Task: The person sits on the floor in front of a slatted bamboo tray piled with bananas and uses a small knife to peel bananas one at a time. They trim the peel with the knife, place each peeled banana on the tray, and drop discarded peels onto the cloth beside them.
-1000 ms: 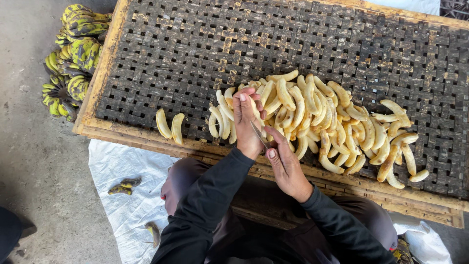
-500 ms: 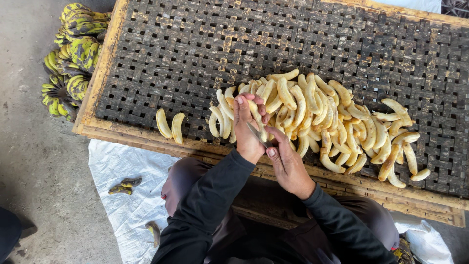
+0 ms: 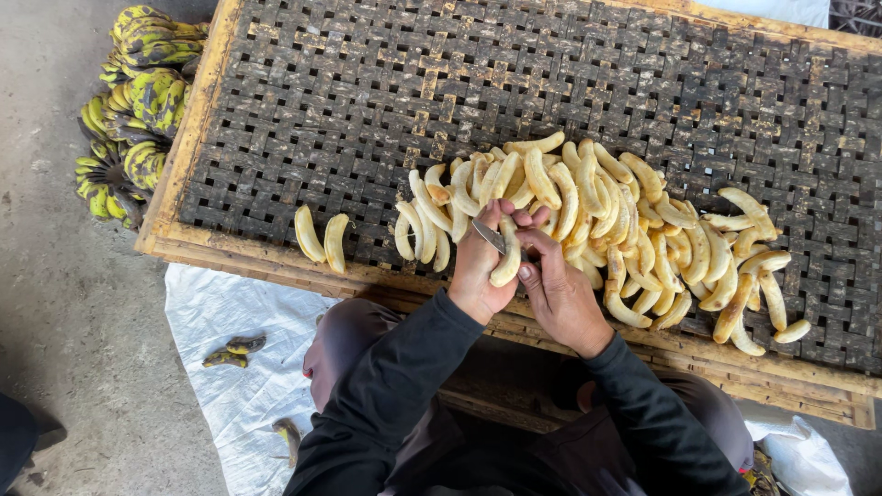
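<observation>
Holding: the left hand [image 3: 480,266] wraps a peeled banana [image 3: 507,259] upright, fingers curled round it, just above the near edge of the woven tray [image 3: 303,101].
Cutting hand: the right hand [image 3: 559,294] is closed on a small knife [image 3: 490,236], blade laid against the fruit.
Doing it well: I judge short, shallow strokes best, with the blade angled away from the left thumb and the soft fruit gripped lightly.
Pile: a heap of peeled bananas [image 3: 625,220] lies right behind the hands, crowding the working room.
Aside: two peeled bananas [image 3: 322,239] lie apart at left.
Floor: peel scraps [image 3: 234,350] sit on a white sheet [image 3: 220,312].
Far left: unpeeled green-yellow bunches [image 3: 133,101] lie beside the tray.
</observation>
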`<state>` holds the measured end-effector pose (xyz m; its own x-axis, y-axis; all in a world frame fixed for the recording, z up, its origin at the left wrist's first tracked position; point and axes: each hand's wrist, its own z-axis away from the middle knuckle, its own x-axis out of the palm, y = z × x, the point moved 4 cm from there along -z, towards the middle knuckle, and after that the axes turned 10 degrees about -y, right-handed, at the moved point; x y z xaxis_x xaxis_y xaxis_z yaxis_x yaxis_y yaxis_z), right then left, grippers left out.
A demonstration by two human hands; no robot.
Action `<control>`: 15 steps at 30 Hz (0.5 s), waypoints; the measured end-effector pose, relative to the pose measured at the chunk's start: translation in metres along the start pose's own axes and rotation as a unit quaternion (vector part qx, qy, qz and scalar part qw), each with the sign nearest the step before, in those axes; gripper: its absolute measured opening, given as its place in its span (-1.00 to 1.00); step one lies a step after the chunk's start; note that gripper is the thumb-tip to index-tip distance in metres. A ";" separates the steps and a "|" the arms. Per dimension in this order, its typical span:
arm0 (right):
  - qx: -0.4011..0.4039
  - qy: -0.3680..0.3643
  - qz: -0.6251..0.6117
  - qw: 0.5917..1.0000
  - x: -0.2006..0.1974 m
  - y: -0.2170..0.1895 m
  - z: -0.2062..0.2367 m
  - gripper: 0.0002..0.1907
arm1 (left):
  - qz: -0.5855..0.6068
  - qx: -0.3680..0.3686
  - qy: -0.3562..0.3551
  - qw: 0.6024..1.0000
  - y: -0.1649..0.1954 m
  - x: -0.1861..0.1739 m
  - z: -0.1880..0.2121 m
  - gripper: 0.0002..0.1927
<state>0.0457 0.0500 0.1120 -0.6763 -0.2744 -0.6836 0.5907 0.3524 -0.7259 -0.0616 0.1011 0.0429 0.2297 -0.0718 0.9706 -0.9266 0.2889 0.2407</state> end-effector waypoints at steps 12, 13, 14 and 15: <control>-0.011 0.007 0.067 0.998 -0.003 0.012 -0.003 -0.60 | 0.070 -0.092 -0.026 0.993 -0.011 -0.020 0.001 -0.76; -0.010 0.007 0.073 0.997 -0.002 0.012 -0.004 -0.60 | 0.075 -0.093 -0.030 0.992 -0.011 -0.020 0.001 -0.76; -0.009 0.007 0.078 0.997 -0.002 0.012 -0.004 -0.60 | 0.073 -0.093 -0.018 0.993 -0.011 -0.021 0.002 -0.77; -0.005 0.003 0.082 0.997 -0.001 0.013 -0.005 -0.60 | 0.071 -0.092 -0.007 0.993 -0.011 -0.022 0.003 -0.78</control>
<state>0.0522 0.0590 0.1039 -0.5733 -0.2069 -0.7928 0.6890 0.4018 -0.6031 -0.0576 0.0969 0.0189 0.0962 -0.0308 0.9949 -0.8784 0.4674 0.0995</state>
